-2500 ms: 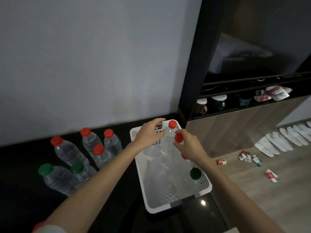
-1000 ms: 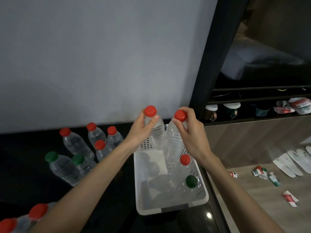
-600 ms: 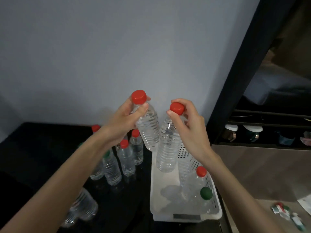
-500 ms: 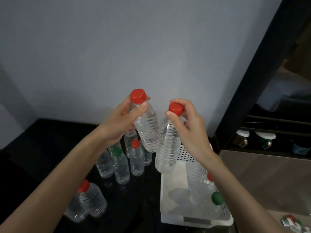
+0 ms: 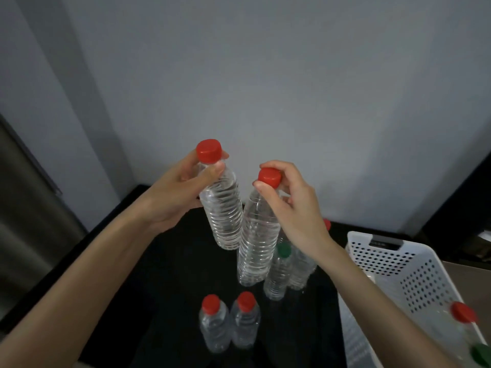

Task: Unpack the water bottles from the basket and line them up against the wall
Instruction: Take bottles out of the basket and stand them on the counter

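My left hand (image 5: 175,197) grips a clear red-capped water bottle (image 5: 221,208) by its neck, held in the air above the black counter (image 5: 164,274). My right hand (image 5: 295,208) holds a second red-capped bottle (image 5: 256,248) by its cap, hanging beside the first. The white perforated basket (image 5: 393,258) sits at the right with a red-capped bottle (image 5: 463,312) and a green cap (image 5: 482,354) inside. Below the hands stand a green-capped bottle (image 5: 279,274) and two red-capped bottles (image 5: 212,325) (image 5: 245,320).
A grey wall (image 5: 265,88) rises behind the counter. A dark panel (image 5: 24,208) stands at the left. Another bottle (image 5: 301,269) stands partly hidden behind my right wrist. A dark frame (image 5: 462,197) borders the wall at the right.
Both hands lifted a bottle each out of the basket and carried them left, over the standing bottles. The view swung left, so the basket now sits at the right edge.
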Motion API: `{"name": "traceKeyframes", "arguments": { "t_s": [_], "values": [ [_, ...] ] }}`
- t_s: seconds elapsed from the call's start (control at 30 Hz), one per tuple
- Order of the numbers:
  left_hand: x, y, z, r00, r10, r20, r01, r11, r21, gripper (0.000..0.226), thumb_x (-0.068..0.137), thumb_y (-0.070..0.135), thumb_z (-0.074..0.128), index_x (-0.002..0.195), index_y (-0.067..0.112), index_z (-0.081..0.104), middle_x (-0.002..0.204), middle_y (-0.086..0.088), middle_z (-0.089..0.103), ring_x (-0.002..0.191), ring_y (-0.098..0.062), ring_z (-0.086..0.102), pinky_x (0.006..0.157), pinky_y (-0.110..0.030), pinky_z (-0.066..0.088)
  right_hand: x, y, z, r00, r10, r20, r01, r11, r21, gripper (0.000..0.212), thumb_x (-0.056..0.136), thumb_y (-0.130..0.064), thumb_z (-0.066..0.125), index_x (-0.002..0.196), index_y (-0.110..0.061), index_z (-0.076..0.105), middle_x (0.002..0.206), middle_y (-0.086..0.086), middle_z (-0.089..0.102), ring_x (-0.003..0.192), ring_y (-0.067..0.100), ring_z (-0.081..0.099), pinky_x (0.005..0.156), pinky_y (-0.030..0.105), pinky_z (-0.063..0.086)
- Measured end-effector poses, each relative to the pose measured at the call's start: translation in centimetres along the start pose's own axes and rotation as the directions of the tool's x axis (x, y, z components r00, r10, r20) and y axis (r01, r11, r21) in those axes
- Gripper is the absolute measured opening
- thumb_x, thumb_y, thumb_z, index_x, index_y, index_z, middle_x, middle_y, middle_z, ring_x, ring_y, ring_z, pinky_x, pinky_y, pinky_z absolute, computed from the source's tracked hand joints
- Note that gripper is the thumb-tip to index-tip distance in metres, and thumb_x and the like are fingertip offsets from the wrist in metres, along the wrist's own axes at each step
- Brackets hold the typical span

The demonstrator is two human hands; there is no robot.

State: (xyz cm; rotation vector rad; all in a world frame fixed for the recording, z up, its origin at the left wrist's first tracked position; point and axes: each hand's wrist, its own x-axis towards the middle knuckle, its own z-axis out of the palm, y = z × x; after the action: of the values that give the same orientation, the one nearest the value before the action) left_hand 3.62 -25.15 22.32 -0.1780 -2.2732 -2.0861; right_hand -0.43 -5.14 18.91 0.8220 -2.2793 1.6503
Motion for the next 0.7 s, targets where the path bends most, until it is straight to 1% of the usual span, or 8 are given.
{"name": "traceKeyframes", "arguments": {
  "t_s": [0.07,0.17,0.23,0.33,0.4,0.5,0.63,0.7],
  "values": [
    [-0.2,-1.0,-2.4,1.000,-0.019,-0.018,0.019,1.000,0.003,0.030,0.082,0.040,0.057,0.111,0.035,0.062,0.104,0.006,0.065,0.096,-0.009,0.067,0.084,-0.035,0.055,0.6,0.3,2.4,1.000,-0.001,0.029,0.002,0.999,-0.035,0.028,0.091,-0.034,0.061,0.117,-0.026,0.053,0.093,-0.009,0.066,0.079,0.032,0.064,0.072,0.046,0.053],
    [-0.6,-3.3,-5.3,0.998,-0.055,-0.029,0.055,0.999,0.001,0.025,0.080,0.044,0.060,0.104,0.040,0.064,0.095,0.018,0.068,0.096,-0.005,0.066,0.087,-0.035,0.054,1.2,1.3,5.6,0.993,0.021,0.116,-0.008,0.994,-0.111,0.031,0.090,-0.039,0.061,0.117,-0.027,0.051,0.094,-0.010,0.068,0.077,0.023,0.066,0.071,0.035,0.054],
    [-0.9,-5.6,-6.9,0.995,-0.100,-0.025,0.100,0.995,0.003,0.023,0.083,0.046,0.063,0.105,0.040,0.064,0.100,0.015,0.069,0.100,-0.008,0.066,0.088,-0.034,0.053,1.2,2.4,7.6,0.984,0.049,0.171,-0.022,0.987,-0.159,0.032,0.089,-0.041,0.061,0.116,-0.028,0.050,0.093,-0.008,0.068,0.075,0.014,0.065,0.070,0.028,0.053],
    [-1.4,-9.6,-8.3,0.990,-0.137,-0.020,0.138,0.990,0.030,0.030,0.083,0.040,0.059,0.111,0.029,0.060,0.103,0.009,0.064,0.100,-0.009,0.061,0.085,-0.030,0.048,0.8,4.9,10.4,0.964,0.120,0.239,-0.076,0.979,-0.187,0.037,0.086,-0.046,0.061,0.116,-0.029,0.051,0.090,0.000,0.068,0.082,0.022,0.067,0.077,0.041,0.056],
    [-1.8,-12.3,-8.7,0.985,-0.174,-0.011,0.175,0.984,0.033,0.030,0.087,0.035,0.058,0.115,0.024,0.058,0.107,0.006,0.062,0.102,-0.010,0.059,0.087,-0.029,0.047,0.3,6.7,12.0,0.947,0.172,0.271,-0.117,0.971,-0.207,0.037,0.086,-0.044,0.063,0.117,-0.027,0.052,0.090,0.000,0.067,0.083,0.023,0.068,0.079,0.044,0.056],
    [-2.4,-16.0,-9.1,0.975,-0.222,0.014,0.221,0.974,0.049,0.025,0.094,0.026,0.056,0.118,0.020,0.057,0.110,0.003,0.063,0.102,-0.006,0.061,0.087,-0.025,0.049,-0.4,8.7,13.9,0.921,0.240,0.306,-0.156,0.949,-0.275,0.035,0.087,-0.037,0.065,0.116,-0.024,0.052,0.092,-0.002,0.067,0.083,0.018,0.067,0.081,0.040,0.056],
    [-2.7,-19.7,-9.1,0.965,-0.262,0.026,0.260,0.964,0.054,0.021,0.095,0.019,0.056,0.116,0.021,0.057,0.107,0.007,0.062,0.101,-0.002,0.059,0.086,-0.018,0.047,-0.8,10.4,15.5,0.891,0.303,0.339,-0.196,0.928,-0.316,0.033,0.087,-0.029,0.068,0.114,-0.022,0.052,0.095,-0.005,0.066,0.086,0.007,0.066,0.085,0.033,0.055],
    [-2.9,-20.9,-9.1,0.957,-0.286,0.045,0.284,0.957,0.057,0.021,0.095,0.020,0.057,0.116,0.022,0.057,0.110,0.004,0.062,0.103,-0.004,0.059,0.088,-0.020,0.048,-0.9,11.1,16.0,0.891,0.323,0.320,-0.217,0.921,-0.325,0.032,0.086,-0.026,0.069,0.112,-0.022,0.052,0.095,-0.004,0.066,0.088,0.007,0.066,0.086,0.033,0.055]
  ]
}}
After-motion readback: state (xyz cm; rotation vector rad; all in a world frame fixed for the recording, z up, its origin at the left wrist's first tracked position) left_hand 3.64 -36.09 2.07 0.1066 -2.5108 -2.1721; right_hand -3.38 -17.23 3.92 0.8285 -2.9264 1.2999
